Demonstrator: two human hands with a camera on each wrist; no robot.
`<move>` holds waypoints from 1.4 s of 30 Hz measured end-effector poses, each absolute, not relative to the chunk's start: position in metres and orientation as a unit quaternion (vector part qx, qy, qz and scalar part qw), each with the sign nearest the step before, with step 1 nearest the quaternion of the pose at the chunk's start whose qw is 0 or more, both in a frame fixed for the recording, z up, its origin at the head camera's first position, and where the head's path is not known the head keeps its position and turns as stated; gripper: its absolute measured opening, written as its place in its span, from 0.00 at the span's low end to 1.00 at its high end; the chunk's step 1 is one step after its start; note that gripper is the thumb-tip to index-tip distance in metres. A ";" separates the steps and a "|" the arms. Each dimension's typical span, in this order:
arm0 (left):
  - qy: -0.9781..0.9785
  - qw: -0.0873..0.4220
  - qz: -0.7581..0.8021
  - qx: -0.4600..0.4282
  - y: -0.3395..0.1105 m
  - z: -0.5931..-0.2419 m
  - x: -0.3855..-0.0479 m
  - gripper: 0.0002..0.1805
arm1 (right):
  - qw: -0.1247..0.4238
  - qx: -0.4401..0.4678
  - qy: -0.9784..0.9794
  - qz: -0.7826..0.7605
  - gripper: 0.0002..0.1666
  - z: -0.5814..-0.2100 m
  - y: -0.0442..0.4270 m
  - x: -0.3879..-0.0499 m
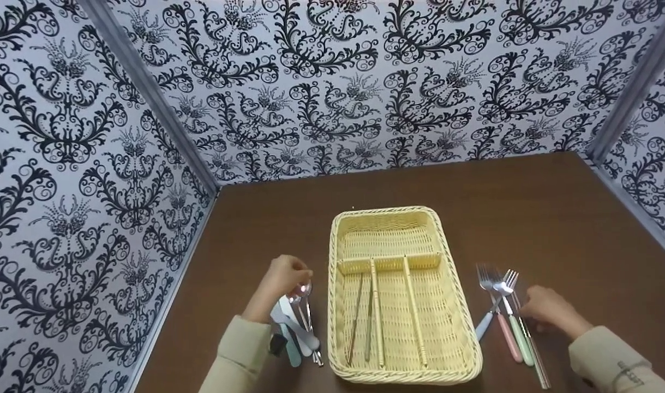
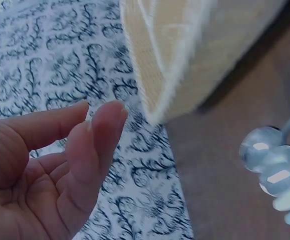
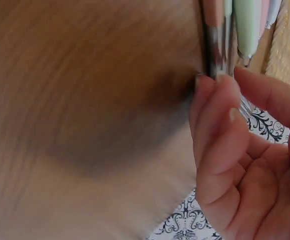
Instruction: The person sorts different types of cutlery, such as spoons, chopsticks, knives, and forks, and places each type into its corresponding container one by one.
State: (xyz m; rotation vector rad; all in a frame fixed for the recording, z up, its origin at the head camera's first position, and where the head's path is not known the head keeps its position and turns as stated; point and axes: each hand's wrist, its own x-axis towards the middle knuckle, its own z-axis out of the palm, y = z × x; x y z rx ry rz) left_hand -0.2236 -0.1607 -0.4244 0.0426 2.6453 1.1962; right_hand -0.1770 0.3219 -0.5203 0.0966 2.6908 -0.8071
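My left hand [image 1: 284, 284] hovers over several shiny spoons [image 1: 305, 295] left of the wicker basket [image 1: 335, 305]. In the left wrist view its thumb and bent fingers [image 2: 80, 145] hold nothing, and the spoon bowls [image 2: 272, 157] lie apart from them. Several knives [image 1: 297, 327] with pale and green handles lie beside the spoons. On the basket's right, my right hand [image 1: 550, 308] pinches metal chopsticks [image 3: 215, 45] with coloured ends, lying on the table. Forks [image 1: 511, 281] with blue, pink and green handles lie next to these chopsticks. Two thin chopsticks [image 1: 357, 322] rest in the basket's left long compartment.
The basket has one wide compartment at the back and three long ones in front, split by wicker dividers [image 1: 411, 305]. Brown table [image 1: 501, 207] surrounds it. Patterned black-and-white walls [image 1: 337, 98] rise behind and at both sides.
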 end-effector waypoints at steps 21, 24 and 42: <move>0.883 0.168 0.437 -0.004 -0.173 -0.432 -0.224 0.12 | 0.232 0.103 0.871 -0.420 0.40 -0.527 0.326 -0.182; 0.881 0.168 0.443 -0.007 -0.173 -0.433 -0.224 0.13 | 0.246 0.105 0.863 -0.429 0.23 -0.527 0.330 -0.183; 0.885 0.159 0.438 0.007 -0.177 -0.434 -0.218 0.10 | 0.274 0.093 0.831 -0.476 0.08 -0.531 0.348 -0.182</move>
